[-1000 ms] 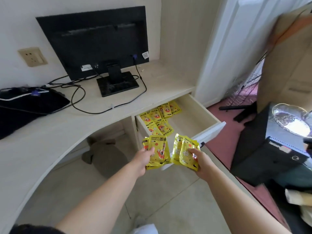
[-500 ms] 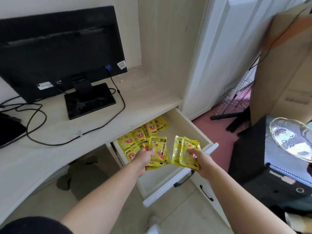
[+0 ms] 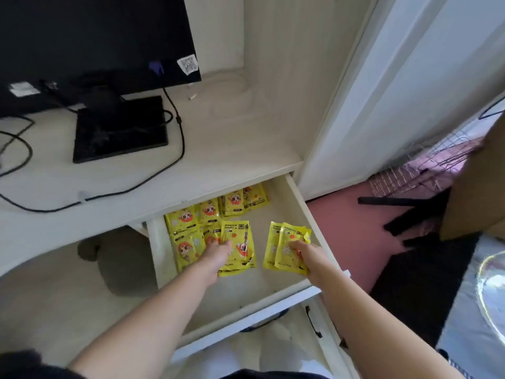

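Observation:
A pale wooden drawer (image 3: 306, 212) stands pulled out under the desk. Several yellow hand-warmer packets (image 3: 191, 222) lie along its back and left side. My left hand (image 3: 217, 254) grips a small stack of yellow packets (image 3: 241, 248) over the middle of the drawer. My right hand (image 3: 307, 253) grips another stack of yellow packets (image 3: 281, 248) over the drawer's right half. Both stacks hang inside the drawer's outline; whether they touch the bottom I cannot tell.
A black monitor (image 3: 95, 42) on its stand (image 3: 120, 129) sits on the desk (image 3: 224, 149) with cables (image 3: 153, 176) trailing across. A white door (image 3: 396, 86) stands to the right. A cardboard box (image 3: 481, 187), a wire rack (image 3: 426, 165) and a glass plate (image 3: 492, 294) crowd the right side.
I have stepped closer and both hands have carried their packets forward from in front of the drawer to over its inside. The grips are unchanged.

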